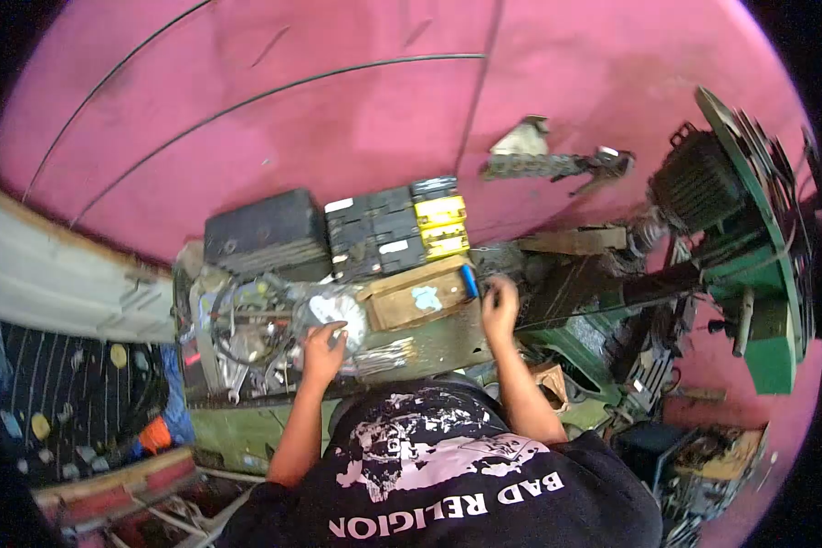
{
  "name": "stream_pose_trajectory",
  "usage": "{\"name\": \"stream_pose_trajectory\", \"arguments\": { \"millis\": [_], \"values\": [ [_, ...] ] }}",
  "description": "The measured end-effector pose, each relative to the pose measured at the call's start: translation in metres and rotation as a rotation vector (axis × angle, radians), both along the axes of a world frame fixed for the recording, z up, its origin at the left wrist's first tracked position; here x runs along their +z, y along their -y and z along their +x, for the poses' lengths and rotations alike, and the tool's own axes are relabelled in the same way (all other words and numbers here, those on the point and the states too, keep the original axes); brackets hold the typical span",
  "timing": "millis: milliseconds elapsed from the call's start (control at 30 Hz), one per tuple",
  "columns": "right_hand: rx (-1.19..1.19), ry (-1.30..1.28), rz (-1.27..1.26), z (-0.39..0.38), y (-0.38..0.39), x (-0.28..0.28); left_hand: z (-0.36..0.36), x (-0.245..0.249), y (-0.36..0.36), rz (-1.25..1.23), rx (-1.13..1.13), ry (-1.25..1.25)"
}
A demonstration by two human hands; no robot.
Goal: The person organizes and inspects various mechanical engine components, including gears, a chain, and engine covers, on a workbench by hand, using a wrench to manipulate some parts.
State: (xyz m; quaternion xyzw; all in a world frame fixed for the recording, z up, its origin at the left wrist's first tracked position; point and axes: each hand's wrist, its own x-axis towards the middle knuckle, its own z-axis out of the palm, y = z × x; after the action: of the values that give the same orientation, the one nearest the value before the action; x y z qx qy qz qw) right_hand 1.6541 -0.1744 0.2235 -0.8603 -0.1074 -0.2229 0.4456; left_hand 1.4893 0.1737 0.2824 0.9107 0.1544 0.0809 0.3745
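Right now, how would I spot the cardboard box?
Find the bench beside the pink wall, then the yellow boxes on it. The cardboard box lies just in front of them, left of the right hand. It is brown, with a pale blue patch, unlike its yellow neighbours.

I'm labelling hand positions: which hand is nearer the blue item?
Right. The right hand is just right of the blue item; the left hand is well left, beyond the cardboard box.
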Motion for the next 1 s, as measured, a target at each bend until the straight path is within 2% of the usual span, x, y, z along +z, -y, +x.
{"name": "stream_pose_trajectory", "arguments": {
  "millis": [100,167,233,267,400,500,567,633,733,767,833,867,1000],
  "values": [
    [0.299,-0.28,-0.135,-0.065,-0.041,-0.032,-0.029,-0.016,-0.024,0.024,-0.039,0.1],
    [0.414,-0.285,-0.324,-0.082,-0.063,-0.04,-0.048,-0.019,-0.042,0.032,-0.061,0.135],
    [0.461,-0.224,-0.334,-0.096,-0.094,-0.038,-0.067,-0.002,-0.057,-0.02,-0.037,-0.039],
    [0.481,-0.158,-0.331,-0.104,-0.111,-0.036,-0.079,-0.007,-0.068,-0.03,-0.018,-0.049],
    [0.629,-0.261,-0.34,-0.117,-0.184,-0.021,-0.115,-0.032,-0.113,-0.031,0.051,0.065],
    [0.72,-0.217,-0.416,-0.127,-0.243,0.002,-0.136,-0.029,-0.14,-0.071,0.158,0.083],
    [0.717,-0.163,-0.499,-0.126,-0.276,0.004,-0.14,-0.026,-0.158,0.006,0.23,0.122],
    [0.608,-0.05,-0.741,-0.125,-0.31,0.023,-0.138,-0.024,-0.178,0.092,0.202,0.156],
    [0.57,0.071,-0.879,-0.106,-0.342,0.01,-0.118,-0.012,-0.202,0.262,0.079,0.147],
    [0.561,0.063,-0.882,-0.102,-0.347,0.008,-0.11,-0.014,-0.208,0.258,0.068,0.146],
    [0.581,-0.139,-0.997,-0.095,-0.353,0.006,-0.088,-0.008,-0.214,0.319,-0.004,0.069],
    [0.573,-0.191,-1.01,-0.094,-0.356,0.0,-0.079,-0.025,-0.22,0.364,-0.021,0.056],
    [0.513,-0.162,-0.913,-0.109,-0.356,0.008,-0.068,-0.033,-0.231,0.478,-0.064,-0.015]
  ]
}}
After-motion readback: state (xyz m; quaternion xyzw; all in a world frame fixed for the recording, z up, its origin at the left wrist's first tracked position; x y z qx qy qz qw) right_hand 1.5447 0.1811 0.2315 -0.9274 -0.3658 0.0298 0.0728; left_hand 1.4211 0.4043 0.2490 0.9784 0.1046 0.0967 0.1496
